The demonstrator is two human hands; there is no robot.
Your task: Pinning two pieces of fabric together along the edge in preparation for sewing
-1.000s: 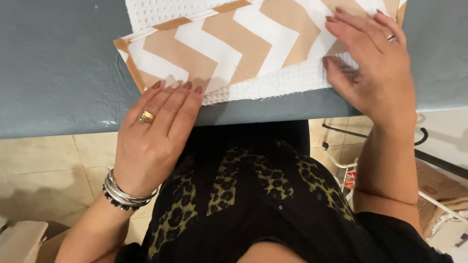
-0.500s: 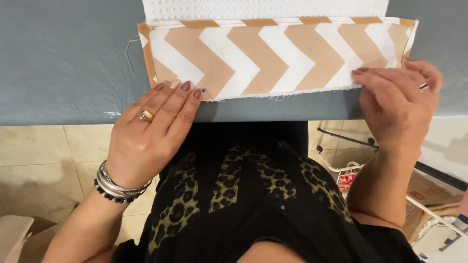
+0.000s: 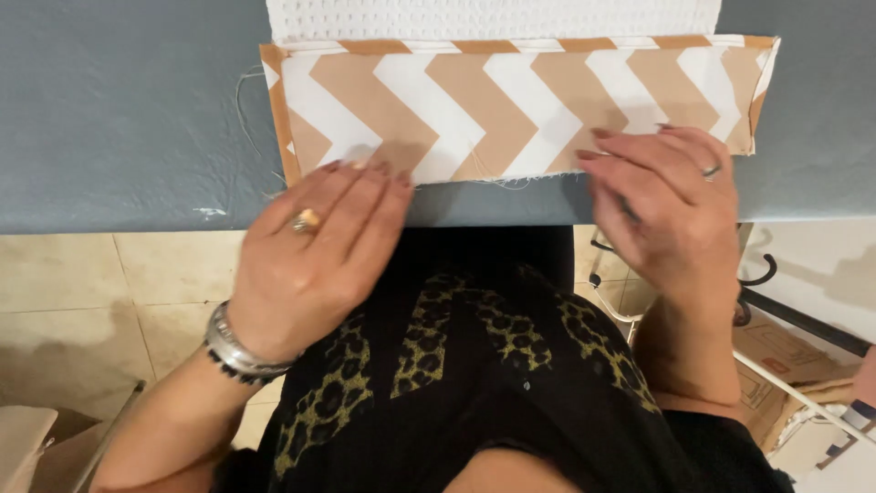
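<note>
The folded strip of tan-and-white chevron cotton fabric [image 3: 516,105] lies flat along the near edge of the blue-grey padded board [image 3: 119,119], its long side parallel to that edge and its lower raw hem just inside it. Behind it, touching its upper fold, sits a white waffle-weave cloth [image 3: 493,18] that runs out of view at the top. The left hand [image 3: 315,251] rests palm down with fingers together and stretched forward, fingertips pressing the lower left part of the strip; most of the hand hangs past the board's near edge. It grips nothing. The right hand [image 3: 671,205] lies spread and flat as well, fingers slightly fanned, their tips on the lower right part of the strip; it also holds nothing. A loose pale thread [image 3: 251,119] curls off the strip's left end onto the board, and a few frayed threads show at the middle of the lower hem.

As a judgement: the strip sits so close to the near edge that uneven pressure from either hand could drag the hem over it and open the fold. Fingertips pushing in different directions could skew the layers, so the chevrons no longer line up. The stray thread could snag on a ring or bracelet [image 3: 233,342] and pull the weave.
</note>
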